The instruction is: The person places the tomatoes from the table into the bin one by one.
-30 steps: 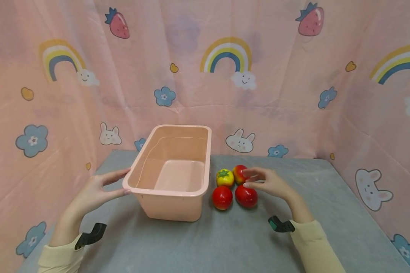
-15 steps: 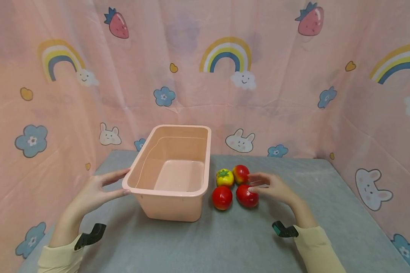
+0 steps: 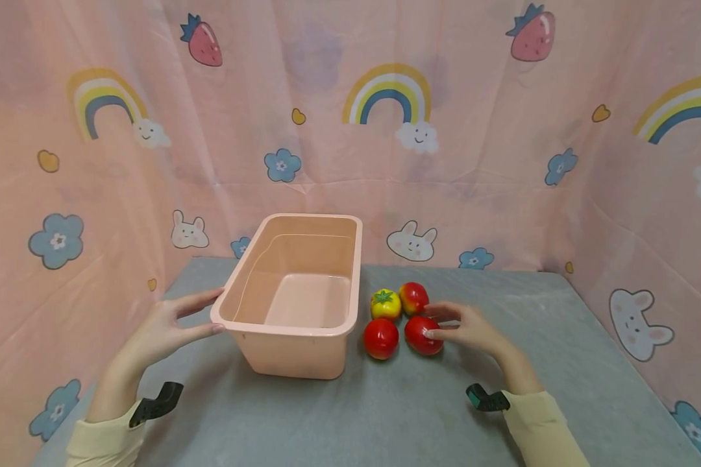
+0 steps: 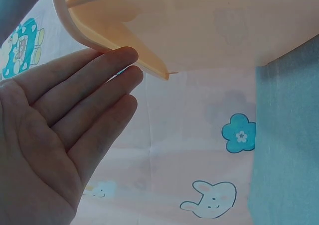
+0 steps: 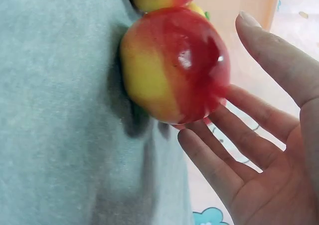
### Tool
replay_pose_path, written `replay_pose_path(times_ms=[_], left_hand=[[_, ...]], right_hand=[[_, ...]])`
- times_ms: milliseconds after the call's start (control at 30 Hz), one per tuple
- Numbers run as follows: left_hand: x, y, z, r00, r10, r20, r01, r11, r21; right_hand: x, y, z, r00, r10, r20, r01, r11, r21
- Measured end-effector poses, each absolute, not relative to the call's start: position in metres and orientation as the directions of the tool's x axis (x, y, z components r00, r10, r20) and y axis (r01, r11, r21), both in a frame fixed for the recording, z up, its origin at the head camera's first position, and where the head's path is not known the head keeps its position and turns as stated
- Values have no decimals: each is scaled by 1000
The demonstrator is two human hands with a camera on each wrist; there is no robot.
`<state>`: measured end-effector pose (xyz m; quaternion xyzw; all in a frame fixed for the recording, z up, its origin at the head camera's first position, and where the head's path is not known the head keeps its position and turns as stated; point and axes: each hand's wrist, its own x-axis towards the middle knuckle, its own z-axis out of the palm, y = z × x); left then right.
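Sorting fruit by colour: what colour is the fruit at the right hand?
Red with a yellow patch, the apple; right wrist view shows it best.

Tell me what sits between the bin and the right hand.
Four toy fruits on the grey table, between bin and right hand, per the head view.

Even bright light filling scene; soft shadows lying under apple (image 5: 174,65); glare spotting its skin; wrist views blurring close up.

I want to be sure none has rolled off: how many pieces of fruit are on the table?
4, grouped right of the bin: yellow fruit and red-yellow fruit behind, red fruit in front, and red apple touching the right hand. Nothing shows inside the bin.
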<state>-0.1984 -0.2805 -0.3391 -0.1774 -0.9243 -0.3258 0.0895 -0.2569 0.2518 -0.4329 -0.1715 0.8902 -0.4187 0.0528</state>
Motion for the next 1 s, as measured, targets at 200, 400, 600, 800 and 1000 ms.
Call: replay_pose_path(times_ms=[200,400,600,800,1000], left_hand=[[-199,-281,-339,-922,271,276,385,715,584],[-198,-280,-338,-919,275,282,392,715,579],[-198,-280,-339,-919,276,282,393,712,582],[-199,-281,-339,-920,272,282,390,713,582],[-199,-282,-340,-921,269,283,388,716,580]], right_hand=[[-256,251,-438,-936,-352,16,-243,610,-755],[-256,247,-442,-933,-359,14,-245,608,-755],[-255,244,-446,-934,-358,9,-240,609,-756],[-253,241,-447,-937,-350,-5,-228,621,-749],[-252,238,-447,-940,-342,-16,-215,625,-751]])
